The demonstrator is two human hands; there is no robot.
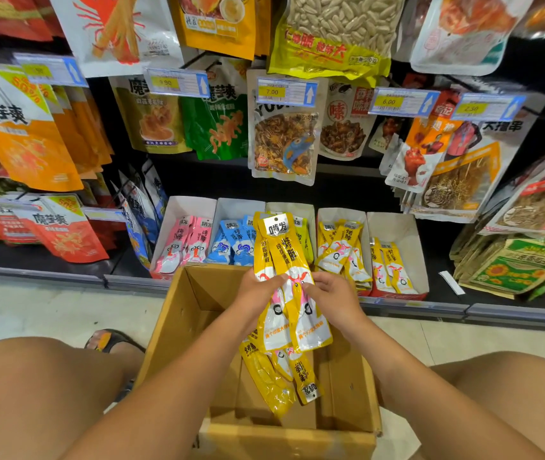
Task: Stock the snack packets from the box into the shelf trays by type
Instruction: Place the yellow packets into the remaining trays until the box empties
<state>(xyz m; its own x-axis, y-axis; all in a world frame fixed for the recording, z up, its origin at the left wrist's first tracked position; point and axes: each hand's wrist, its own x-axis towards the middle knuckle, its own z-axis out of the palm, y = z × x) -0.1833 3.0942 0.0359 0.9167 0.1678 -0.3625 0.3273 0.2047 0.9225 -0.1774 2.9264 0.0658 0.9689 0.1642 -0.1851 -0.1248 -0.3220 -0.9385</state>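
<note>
Shelf — packets held between left hand, right hand.

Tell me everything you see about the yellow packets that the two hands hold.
The yellow packets are a bunch of long, narrow, glossy plastic sachets, yellow and white, with black characters and a cartoon face. They stand roughly upright above the open cardboard box. The left hand grips them from one side, the right hand from the other.
</note>
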